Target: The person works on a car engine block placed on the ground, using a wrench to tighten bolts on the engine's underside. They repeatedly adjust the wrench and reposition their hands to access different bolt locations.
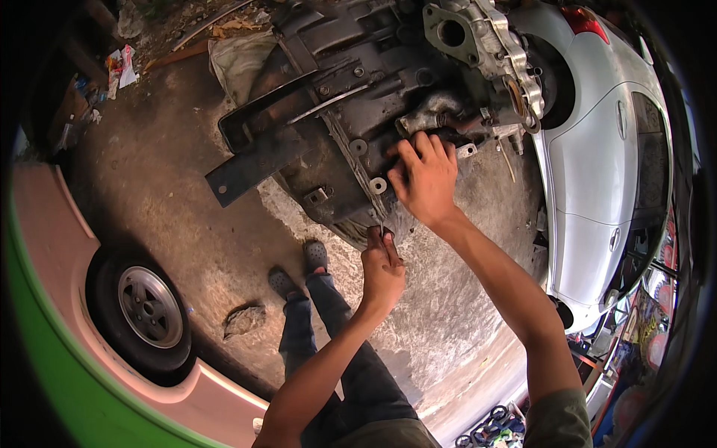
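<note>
A large dark, grimy engine with its bell housing (328, 160) fills the upper middle of the head view. Low on the housing's seam, my left hand (383, 278) is closed, its darkened fingers pinched around something small. A thin bright metal sliver shows at the fingertips, too little to name. To the right and higher, my right hand (426, 179) is bent over the engine's lower side, below a stubby metal pipe (432, 116). Its fingers are curled against the dark metal, and the fingertips are partly hidden. Two round washer-like bosses (379, 185) sit along the seam between the hands.
A flat dark metal bar (246, 173) juts left from the engine. A silver car (590, 172) stands along the right. On the left is a green and pinkish vehicle body (56, 224) with a wheel (149, 308). A stone (245, 321) lies on the concrete floor near my feet.
</note>
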Demonstrator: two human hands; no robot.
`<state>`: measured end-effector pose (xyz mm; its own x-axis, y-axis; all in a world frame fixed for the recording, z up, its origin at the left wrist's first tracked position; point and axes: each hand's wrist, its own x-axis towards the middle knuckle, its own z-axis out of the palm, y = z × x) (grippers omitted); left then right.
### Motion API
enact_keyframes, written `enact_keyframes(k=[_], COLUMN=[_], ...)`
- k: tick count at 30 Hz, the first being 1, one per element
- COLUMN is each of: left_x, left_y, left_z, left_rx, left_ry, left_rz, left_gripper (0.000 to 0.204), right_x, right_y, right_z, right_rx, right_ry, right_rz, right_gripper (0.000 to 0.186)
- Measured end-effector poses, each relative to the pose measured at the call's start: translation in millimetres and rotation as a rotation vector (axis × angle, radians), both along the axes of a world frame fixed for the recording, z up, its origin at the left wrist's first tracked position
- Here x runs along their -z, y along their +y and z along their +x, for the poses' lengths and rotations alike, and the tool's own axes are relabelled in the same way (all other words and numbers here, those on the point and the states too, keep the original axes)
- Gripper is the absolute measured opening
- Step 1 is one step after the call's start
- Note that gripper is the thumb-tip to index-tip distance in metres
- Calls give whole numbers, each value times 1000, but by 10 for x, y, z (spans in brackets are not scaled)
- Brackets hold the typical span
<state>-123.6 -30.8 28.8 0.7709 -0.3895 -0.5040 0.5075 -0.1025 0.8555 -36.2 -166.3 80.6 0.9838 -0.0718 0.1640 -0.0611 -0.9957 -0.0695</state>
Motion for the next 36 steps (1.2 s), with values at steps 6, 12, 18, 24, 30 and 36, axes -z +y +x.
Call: enact_keyframes(k=[6, 12, 18, 24, 30, 36], left_x=[140, 153, 98, 5, 80, 195], left_y=[-138, -143, -20, -159, -225, -304], left_z=[-121, -102, 66, 172, 127, 38], left_rx=[-122, -149, -21, -79, -149, -202], left_ry=[-270, -285, -32, -108, -315, -363], left_rz=[26, -47, -36, 15, 75, 92], left_gripper=[27, 27, 31, 28, 15, 8], right_x=[4, -17, 2, -14, 15, 24], right_y=[13, 37, 40, 37, 25, 8], right_z=[7, 15, -5, -3, -14, -20], right_rx=[-25, -21, -10, -2, 3, 3], right_ry=[-73, -87, -76, -48, -55, -54], right_rz=[30, 20, 14, -14, 18, 55], right_gripper=[27, 26, 26, 25, 23, 25])
